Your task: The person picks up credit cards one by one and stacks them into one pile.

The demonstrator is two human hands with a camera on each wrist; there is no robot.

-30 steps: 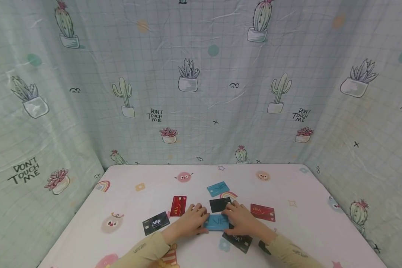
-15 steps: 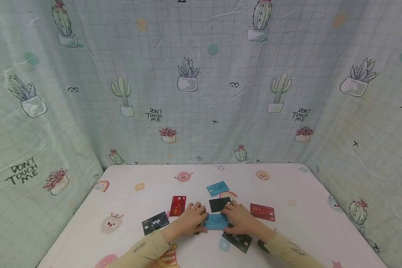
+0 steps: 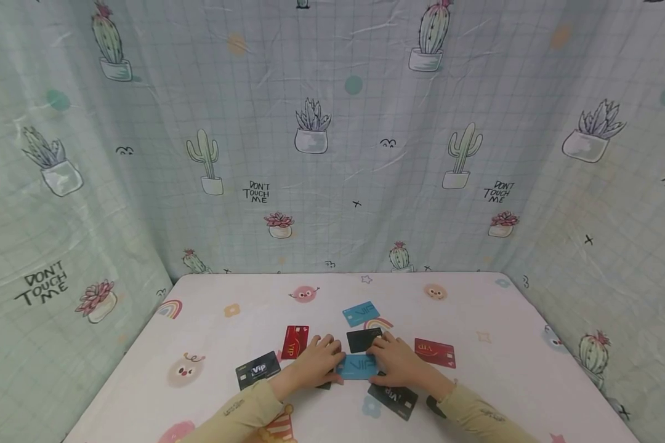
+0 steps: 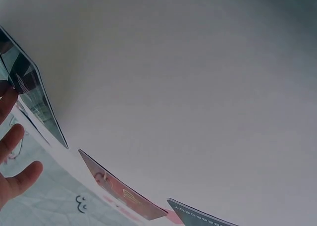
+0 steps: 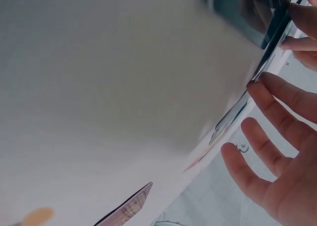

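In the head view, a blue VIP card (image 3: 357, 367) lies lengthwise between both hands at the middle of the table. My left hand (image 3: 314, 362) pinches its left end, thumb at the near edge and fingers at the far edge. The right end is held the same way by my right hand (image 3: 397, 362). Whether more cards lie under the blue one, I cannot tell. A black card (image 3: 364, 339) lies just beyond it. Below the right palm is a black Vip card (image 3: 394, 401), partly covered. Another dark card (image 3: 324, 386) peeks out under the left hand.
A second blue card (image 3: 361, 313) lies farther back. On the left are a red card (image 3: 295, 342) and a black Vip card (image 3: 258, 369). A red card (image 3: 435, 352) sits right of the right hand. Beside the right sleeve, a dark item (image 3: 435, 406) is mostly hidden.
Both hands stay at the ends of the blue card, which has shifted very little. A bit more of the dark card under my left hand shows than one second ago.
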